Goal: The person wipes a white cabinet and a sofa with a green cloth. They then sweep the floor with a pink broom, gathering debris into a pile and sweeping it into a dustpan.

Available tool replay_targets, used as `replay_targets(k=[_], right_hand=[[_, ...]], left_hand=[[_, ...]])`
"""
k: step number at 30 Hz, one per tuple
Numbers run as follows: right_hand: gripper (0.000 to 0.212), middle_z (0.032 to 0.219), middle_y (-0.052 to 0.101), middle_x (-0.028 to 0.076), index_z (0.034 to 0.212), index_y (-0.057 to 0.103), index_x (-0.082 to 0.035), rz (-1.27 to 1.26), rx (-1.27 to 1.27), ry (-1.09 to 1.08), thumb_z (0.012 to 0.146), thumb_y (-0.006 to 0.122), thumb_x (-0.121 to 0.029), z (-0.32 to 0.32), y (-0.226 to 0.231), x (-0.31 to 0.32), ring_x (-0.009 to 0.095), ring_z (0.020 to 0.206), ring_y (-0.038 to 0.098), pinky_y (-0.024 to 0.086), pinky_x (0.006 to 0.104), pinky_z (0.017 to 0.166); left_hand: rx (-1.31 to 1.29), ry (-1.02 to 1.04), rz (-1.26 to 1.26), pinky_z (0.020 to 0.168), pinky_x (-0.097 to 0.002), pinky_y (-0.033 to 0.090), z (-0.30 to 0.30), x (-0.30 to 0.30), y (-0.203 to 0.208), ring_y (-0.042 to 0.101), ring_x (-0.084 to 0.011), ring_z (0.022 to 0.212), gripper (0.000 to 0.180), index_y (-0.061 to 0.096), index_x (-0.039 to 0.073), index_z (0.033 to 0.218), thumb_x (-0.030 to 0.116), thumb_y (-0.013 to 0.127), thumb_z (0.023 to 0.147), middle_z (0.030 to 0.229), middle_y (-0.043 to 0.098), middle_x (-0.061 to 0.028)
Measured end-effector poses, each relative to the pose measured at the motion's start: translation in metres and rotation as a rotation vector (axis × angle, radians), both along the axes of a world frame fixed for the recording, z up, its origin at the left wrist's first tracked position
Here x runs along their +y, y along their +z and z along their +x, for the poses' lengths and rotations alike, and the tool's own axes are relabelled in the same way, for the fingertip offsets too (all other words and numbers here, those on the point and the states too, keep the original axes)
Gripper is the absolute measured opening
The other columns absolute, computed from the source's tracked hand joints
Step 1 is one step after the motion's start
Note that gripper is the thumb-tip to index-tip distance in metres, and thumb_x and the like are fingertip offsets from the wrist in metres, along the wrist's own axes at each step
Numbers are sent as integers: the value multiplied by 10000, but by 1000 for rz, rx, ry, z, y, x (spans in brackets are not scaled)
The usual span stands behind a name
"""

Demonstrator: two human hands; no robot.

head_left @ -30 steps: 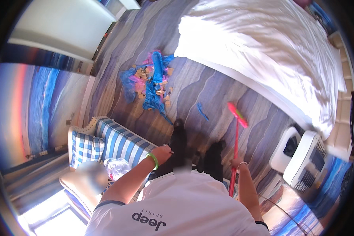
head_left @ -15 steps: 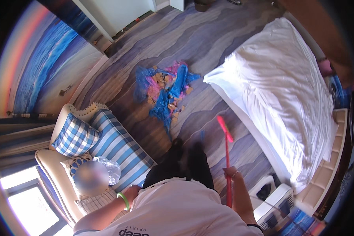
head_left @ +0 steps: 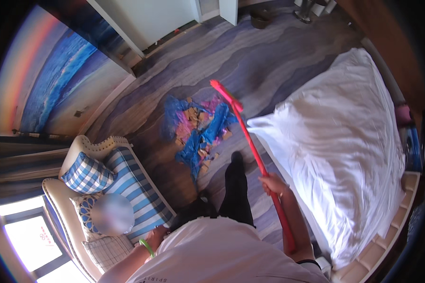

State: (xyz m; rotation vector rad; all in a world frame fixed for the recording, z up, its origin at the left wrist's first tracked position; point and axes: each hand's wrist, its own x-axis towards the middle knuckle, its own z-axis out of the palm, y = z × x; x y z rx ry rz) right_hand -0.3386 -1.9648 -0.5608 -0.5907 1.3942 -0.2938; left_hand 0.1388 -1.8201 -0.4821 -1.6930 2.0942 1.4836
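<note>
My right hand [head_left: 273,184] is closed around the long red handle of a broom [head_left: 253,150]. The broom's narrow pink-red head [head_left: 226,95] is raised in front of me; in the picture it lies beside the upper right edge of a litter pile. That pile is made of crumpled blue plastic sheeting [head_left: 217,123], pink plastic [head_left: 183,129] and torn brown cardboard pieces [head_left: 193,113]. By my left hip is my left hand [head_left: 157,235], a green band [head_left: 147,247] on its wrist. Its fingers are partly hidden, and I make out nothing in it.
A sofa with blue-and-white striped seat [head_left: 139,186] and several cushions [head_left: 89,172] stands at my left. To the right is a bed with a rumpled white sheet [head_left: 335,141], one corner jutting over the wavy-patterned floor [head_left: 174,70]. A dark bin [head_left: 259,20] sits far off near a white door [head_left: 151,19].
The broom's head has swung forward and left, from beside the bed to by the litter pile. My right hand has moved forward with it. One leg has stepped ahead.
</note>
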Motion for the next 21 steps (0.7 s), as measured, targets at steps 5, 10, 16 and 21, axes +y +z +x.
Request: replay_targets(k=[5, 10, 16, 21], right_hand=[[298, 480, 495, 85, 643, 512, 6, 66, 296, 125, 798, 560, -244, -41, -62, -173, 201, 387, 512, 437, 334, 375], [170, 514, 528, 132, 681, 527, 53, 212, 377, 183, 730, 522, -110, 5, -142, -158, 258, 416, 541, 464, 369, 399], [299, 465, 486, 60, 566, 469, -52, 119, -39, 267, 779, 614, -203, 26, -85, -159, 171, 357, 490, 399, 320, 354], [308, 477, 495, 63, 568, 476, -47, 47, 119, 272, 777, 612, -227, 12, -52, -158, 180, 363, 495, 404, 323, 347]], left_hand=[[-148, 87, 77, 645, -376, 447, -50, -26, 50, 575, -300, 760, 310, 591, 85, 1035, 150, 589, 733, 810, 579, -140], [-72, 363, 143, 649, -363, 428, -73, -12, 20, 549, -287, 745, 227, 568, 54, 972, 152, 551, 768, 790, 548, -137], [15, 544, 164, 654, -347, 405, -67, 7, 2, 518, -272, 727, 166, 540, 16, 897, 153, 505, 810, 765, 510, -132], [168, 556, 78, 582, -335, 345, -35, -9, -15, 425, -223, 617, 167, 439, 1, 718, 115, 463, 838, 667, 410, -94]])
